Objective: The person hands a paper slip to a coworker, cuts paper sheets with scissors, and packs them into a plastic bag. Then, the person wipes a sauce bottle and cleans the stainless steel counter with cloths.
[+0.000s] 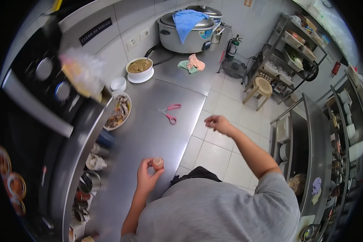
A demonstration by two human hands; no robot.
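Observation:
My left hand [147, 177] holds a small round container [157, 163] with a pale top and reddish sides, above the steel counter [149, 137]. Out past the counter's right edge, over the tiled floor, is my right hand [218, 123], its fingers curled together; whether they hold anything is too small to tell. Pink-handled scissors [173, 120] lie partly spread on the counter beyond my left hand. A bowl of brown food [140, 66] stands on a white base near the wall, and a plate of food scraps [119, 111] sits at the counter's left side.
A large rice cooker [185, 38] with a blue cloth [186, 22] stands at the far end, near crumpled cloths [192, 63]. A stool [260, 88], floor fan [234, 69] and loaded shelves [288, 48] are beyond. A steel rack [310, 133] stands right.

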